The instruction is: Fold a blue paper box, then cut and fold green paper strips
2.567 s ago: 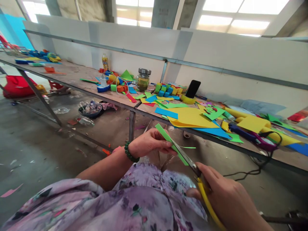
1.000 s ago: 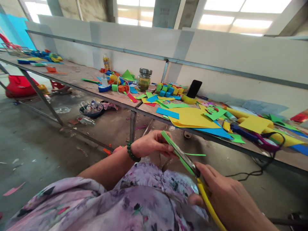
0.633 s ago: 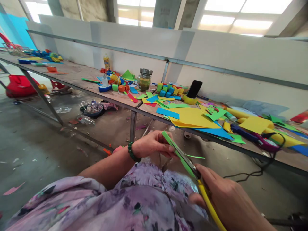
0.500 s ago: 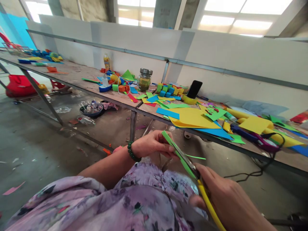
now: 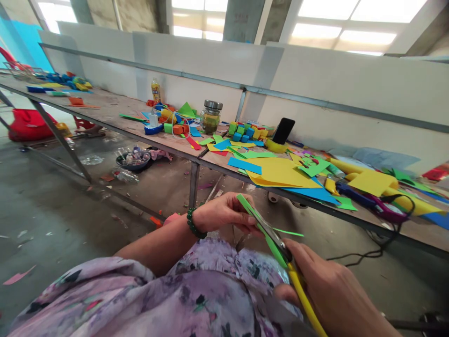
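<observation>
Above my lap, my left hand pinches a narrow green sheet between thumb and fingers; whether it is paper or foam I cannot tell. My right hand is wrapped around the yellow handles of a pair of scissors. The metal blades lie along the green sheet, their tips close to my left thumb. A thin green strip sticks out to the right beside the blades. My right palm and part of the handles are hidden.
On the long table lie yellow sheets, a blue strip, small coloured blocks, a lidded glass jar, a phone and a purple-and-blue tool with a black cord. Beneath it stands a basin of clear plastic pieces.
Both hands, the scissors and the green sheet have barely moved. The thin green strip has shifted slightly right and down.
</observation>
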A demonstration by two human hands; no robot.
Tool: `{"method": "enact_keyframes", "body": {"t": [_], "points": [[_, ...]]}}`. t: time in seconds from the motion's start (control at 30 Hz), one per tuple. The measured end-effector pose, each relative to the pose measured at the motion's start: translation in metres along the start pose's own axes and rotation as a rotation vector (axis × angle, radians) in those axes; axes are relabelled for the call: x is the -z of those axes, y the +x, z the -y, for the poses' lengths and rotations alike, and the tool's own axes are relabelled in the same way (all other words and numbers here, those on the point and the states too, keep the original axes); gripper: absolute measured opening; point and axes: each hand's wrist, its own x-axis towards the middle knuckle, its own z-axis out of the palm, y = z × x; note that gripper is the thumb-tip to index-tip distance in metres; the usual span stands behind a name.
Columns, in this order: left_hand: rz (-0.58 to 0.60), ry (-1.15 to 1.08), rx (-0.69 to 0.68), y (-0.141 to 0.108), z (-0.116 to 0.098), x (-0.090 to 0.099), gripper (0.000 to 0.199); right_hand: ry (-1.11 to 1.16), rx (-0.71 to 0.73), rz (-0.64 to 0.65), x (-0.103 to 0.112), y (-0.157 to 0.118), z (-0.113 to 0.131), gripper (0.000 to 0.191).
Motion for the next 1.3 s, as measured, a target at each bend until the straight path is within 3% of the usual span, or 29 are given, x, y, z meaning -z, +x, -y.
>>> {"method": "enact_keyframes", "body": {"t": [0.43,1.0,1.1,1.3], "points": [[-0.003,0.02,0.018,0.001,0.004,0.003,0.034,-0.011,0.046,-0.03,-0.004,0.0,-0.001,0.044],[0.023,0.016,0.045,0.002,0.006,0.005,0.036,0.079,-0.006,-0.027,-0.011,-0.001,-0.003,0.034],[0.03,0.027,0.042,0.002,0.006,0.005,0.034,0.13,-0.04,0.014,-0.008,0.0,-0.004,0.034],[-0.042,0.057,0.019,-0.003,-0.005,0.006,0.036,0.345,-0.181,0.244,0.008,0.003,-0.008,0.022]]}}
